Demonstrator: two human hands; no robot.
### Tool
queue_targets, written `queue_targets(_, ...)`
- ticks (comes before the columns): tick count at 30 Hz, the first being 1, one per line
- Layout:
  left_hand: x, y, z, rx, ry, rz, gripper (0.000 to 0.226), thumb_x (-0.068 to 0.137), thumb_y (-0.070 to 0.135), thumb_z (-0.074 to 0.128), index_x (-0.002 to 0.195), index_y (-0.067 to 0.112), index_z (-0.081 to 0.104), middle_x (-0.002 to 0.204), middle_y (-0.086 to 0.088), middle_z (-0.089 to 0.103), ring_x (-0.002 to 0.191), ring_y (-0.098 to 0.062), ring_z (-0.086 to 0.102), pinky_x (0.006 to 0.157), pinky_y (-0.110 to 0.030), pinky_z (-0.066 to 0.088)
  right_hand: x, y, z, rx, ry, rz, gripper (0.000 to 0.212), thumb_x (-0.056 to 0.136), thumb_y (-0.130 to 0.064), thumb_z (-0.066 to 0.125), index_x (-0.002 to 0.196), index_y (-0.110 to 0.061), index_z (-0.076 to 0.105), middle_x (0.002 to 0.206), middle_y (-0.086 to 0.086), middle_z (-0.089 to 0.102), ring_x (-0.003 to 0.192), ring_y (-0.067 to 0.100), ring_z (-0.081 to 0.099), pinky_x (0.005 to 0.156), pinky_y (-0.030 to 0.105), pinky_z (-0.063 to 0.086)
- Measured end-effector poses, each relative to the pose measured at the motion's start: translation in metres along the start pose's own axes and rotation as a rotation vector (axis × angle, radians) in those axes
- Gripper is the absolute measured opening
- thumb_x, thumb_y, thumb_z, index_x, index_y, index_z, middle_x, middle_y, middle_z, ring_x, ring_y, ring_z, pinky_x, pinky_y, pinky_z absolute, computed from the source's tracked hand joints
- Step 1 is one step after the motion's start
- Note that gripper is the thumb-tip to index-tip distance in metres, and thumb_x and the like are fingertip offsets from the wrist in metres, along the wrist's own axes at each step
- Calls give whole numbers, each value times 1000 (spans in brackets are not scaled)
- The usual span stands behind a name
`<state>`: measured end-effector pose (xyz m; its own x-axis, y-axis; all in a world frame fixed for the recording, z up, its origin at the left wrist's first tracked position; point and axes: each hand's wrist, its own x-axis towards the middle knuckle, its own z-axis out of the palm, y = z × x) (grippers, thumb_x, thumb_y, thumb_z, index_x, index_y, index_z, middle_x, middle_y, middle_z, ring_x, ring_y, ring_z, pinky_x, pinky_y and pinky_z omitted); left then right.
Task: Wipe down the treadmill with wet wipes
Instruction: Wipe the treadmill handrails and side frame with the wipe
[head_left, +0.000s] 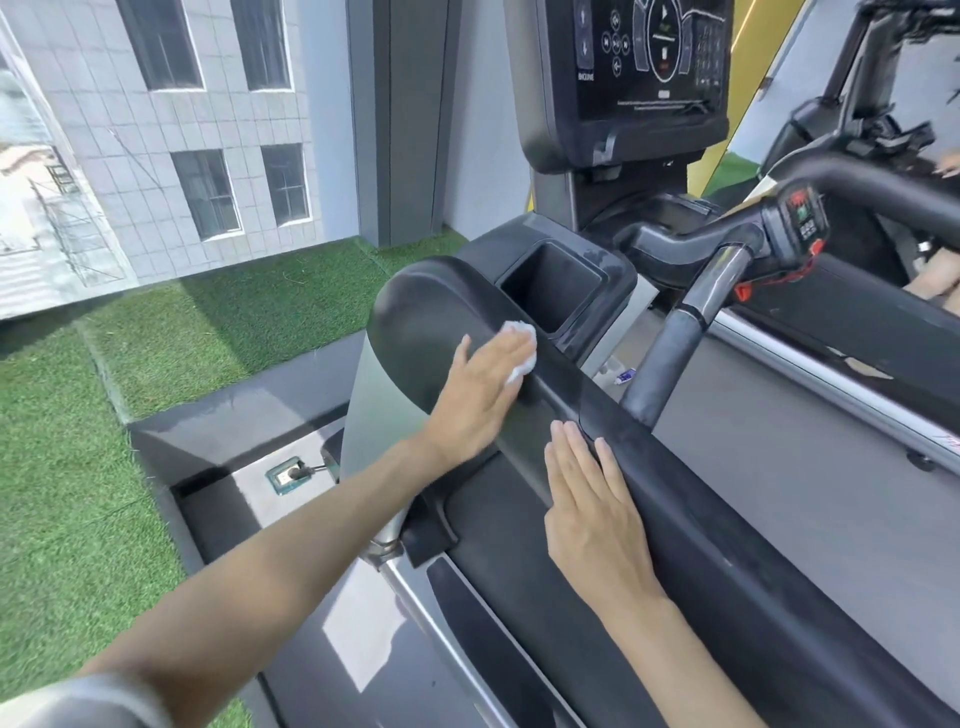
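My left hand lies flat, fingers straight, pressing the wet wipe onto the black side rail of the treadmill. The wipe sits under the fingertips, just short of the cup holder. My right hand is also flat and holds nothing, resting on the same rail just behind the left, the two hands apart. What matters for the next stroke is the rail's long axis: it runs from the left fingertips back past the right hand toward my body. The left hand is the one on the wipe, so I judge the stroke should drag it back along that line, with the right hand lifting clear first.
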<state>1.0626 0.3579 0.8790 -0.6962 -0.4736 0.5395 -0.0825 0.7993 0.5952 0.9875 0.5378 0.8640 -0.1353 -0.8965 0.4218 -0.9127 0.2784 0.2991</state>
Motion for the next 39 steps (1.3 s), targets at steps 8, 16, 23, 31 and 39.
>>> queue_targets(8, 21, -16, -16, 42, 38, -56, 35, 104, 23, 31, 133, 20, 50, 137, 20, 43, 137, 2, 30, 117, -52, 0, 0, 1, 2, 19, 45, -12, 56, 81, -6, 28, 130, 6, 51, 144, 21, 42, 137, 30, 33, 115, 45, 18)
queue_targets(16, -18, 49, -29, -528, -256, -163, 35, 103, 19, 36, 103, 34, 68, 113, 2, 66, 109, -5, 56, 110, -19, 21, 2, -1, -1, 249, 204, 28, 42, 75, -2, 41, 108, 3, 68, 125, 18, 61, 124, 29, 53, 112, 43, 27)
queue_targets(23, -21, 6, -68, -1000, -234, -944, 12, 95, 28, 51, 96, 18, 58, 83, -1, 60, 74, -13, 55, 80, -26, 41, 23, -29, -17, 638, 436, 139, 25, 85, -7, 50, 99, -5, 70, 97, 5, 67, 98, 22, 61, 90, 36, 45)
queue_targets(31, -38, 13, -65, -1231, -334, -1001, 32, 97, 31, 43, 109, 8, 62, 87, -9, 68, 77, -19, 65, 87, -31, 45, 56, -49, -21, 795, 222, 253, 21, 72, -27, 68, 88, -14, 66, 89, -2, 64, 79, 22, 60, 79, 29, 39)
queue_targets(39, -55, 13, -75, -998, -398, -795, 62, 75, 16, 73, 132, 24, 47, 109, 2, 65, 96, -10, 64, 93, -29, 40, 57, -47, -21, 861, 192, 265, 5, 77, -16, 63, 73, -13, 61, 65, -4, 62, 63, 17, 51, 71, 29, 40)
